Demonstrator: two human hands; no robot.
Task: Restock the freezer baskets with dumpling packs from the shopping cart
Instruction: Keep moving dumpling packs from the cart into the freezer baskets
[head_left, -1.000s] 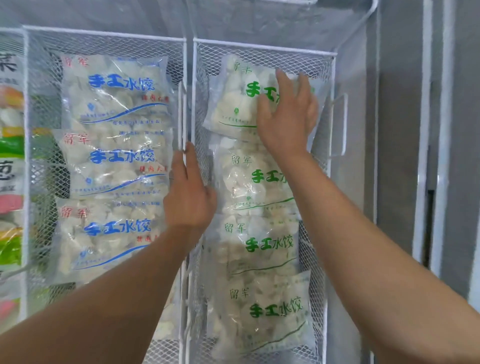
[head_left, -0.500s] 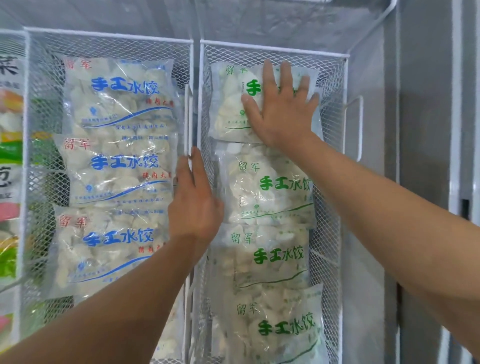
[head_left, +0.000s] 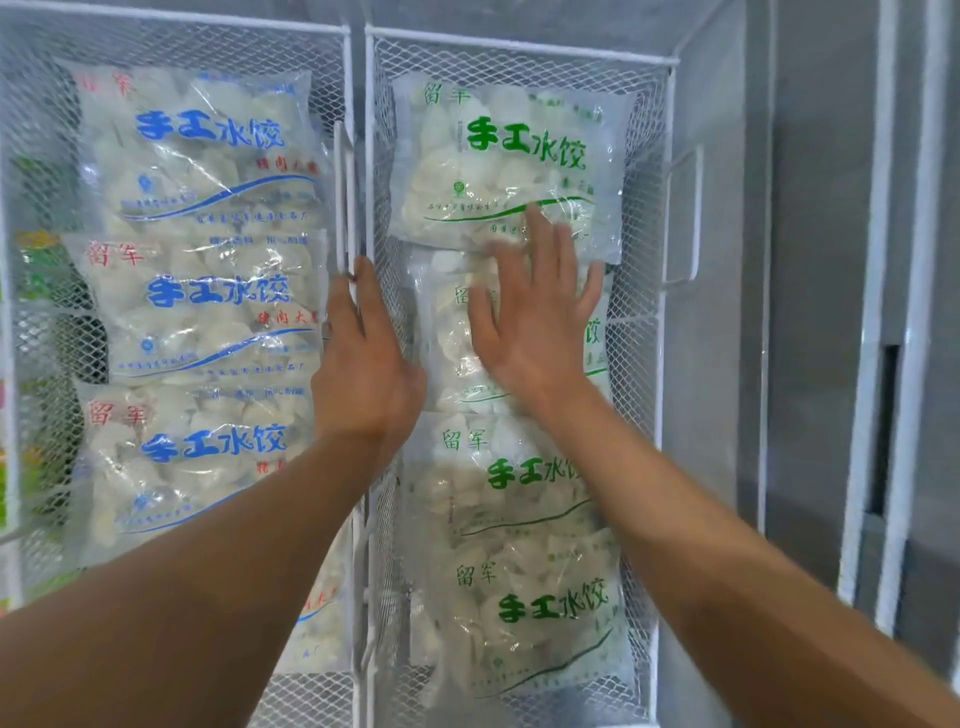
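1. The right hand (head_left: 537, 317) has slid down from the top green pack (head_left: 511, 166) since half a second ago; it now lies over the second green pack (head_left: 452, 338), with only its fingertips (head_left: 535, 218) reaching the top pack's lower edge.
2. Its fingers are spread and straight, flat over the plastic, gripping nothing; the hand is blurred.
3. The left hand (head_left: 366, 364) stays at the wire divider (head_left: 358, 156) between the two baskets, fingers straight and together, pointing up, holding nothing.
4. The right basket (head_left: 660, 312) holds four green-lettered dumpling packs in an overlapping column, each lower pack lying over the bottom edge of the one above; the third green pack (head_left: 519, 478) and fourth green pack (head_left: 540, 608) lie below the hands.
5. The left basket (head_left: 47, 332) holds blue-lettered packs (head_left: 208, 301) stacked the same way, three plainly visible and a fourth partly hidden behind the left forearm.
6. A white handle (head_left: 685, 218) sticks out from the right basket's outer side, beside the grey freezer wall (head_left: 810, 260).
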